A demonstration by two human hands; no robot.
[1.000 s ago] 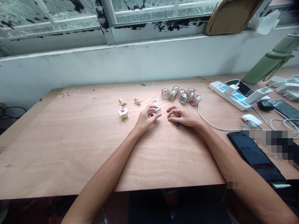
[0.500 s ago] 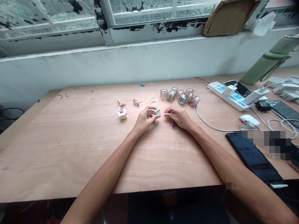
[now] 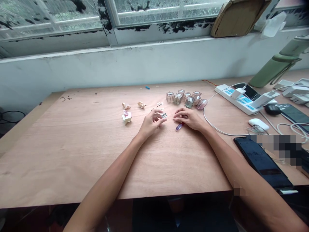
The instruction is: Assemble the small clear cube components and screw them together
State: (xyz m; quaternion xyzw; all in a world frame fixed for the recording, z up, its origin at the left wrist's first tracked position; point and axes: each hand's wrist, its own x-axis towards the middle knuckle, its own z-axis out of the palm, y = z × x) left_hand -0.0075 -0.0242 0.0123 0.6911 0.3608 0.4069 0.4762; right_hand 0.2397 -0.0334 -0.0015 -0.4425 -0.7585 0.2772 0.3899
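Observation:
My left hand is closed, with thumb and fingers curled round a small flat silver-grey piece whose end shows past the fingertips. To its right, my right hand rests low over the table, fingers bent and tips close together; whether something tiny is between them is too small to tell. A short purple stick, like a screwdriver handle, pokes out from under that hand. Small pale pieces lie just beyond my left hand. Several clear hexagonal containers with labels stand in a cluster behind my right hand.
Cream-coloured parts and a small cream and pink assembly lie left of my hands. At the right are a power strip with chargers, white cables, an earbud case, a phone and a green bottle.
My right hand has shifted slightly right, away from my left hand, and more of the purple stick shows. My left hand keeps its hold with little movement.

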